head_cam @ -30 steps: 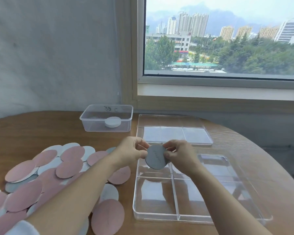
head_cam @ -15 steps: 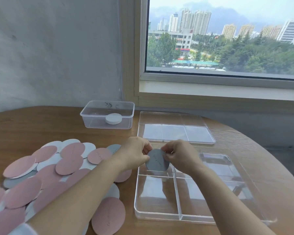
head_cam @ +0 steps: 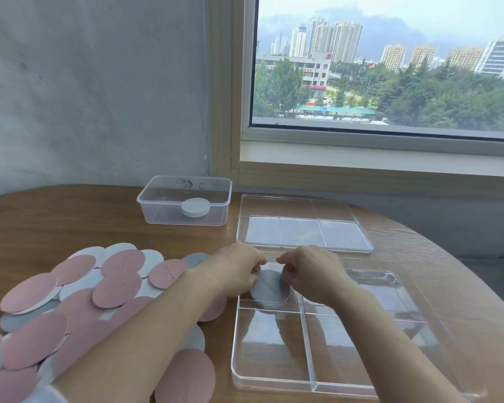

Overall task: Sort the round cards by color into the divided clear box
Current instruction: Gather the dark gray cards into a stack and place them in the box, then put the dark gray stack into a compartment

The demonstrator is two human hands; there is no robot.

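A grey round card point(head_cam: 269, 290) is tilted over the far left compartment of the divided clear box point(head_cam: 309, 344). My left hand point(head_cam: 234, 270) pinches the card's left edge and my right hand point(head_cam: 312, 274) pinches its right edge. The card's lower rim sits at the box's cross divider. A pile of pink, white and grey round cards point(head_cam: 79, 303) lies spread on the wooden table to the left of the box, partly hidden by my left forearm. The near compartments of the box hold nothing that I can see.
The box's clear lid point(head_cam: 303, 225) lies flat behind the box. A small clear tub point(head_cam: 186, 203) with a white round stack inside stands at the back, near the wall. A window sill runs behind. The round table's edge curves away on the right.
Both hands have lowered the grey card from in front of me down to the far left compartment of the box. The pile has not moved.
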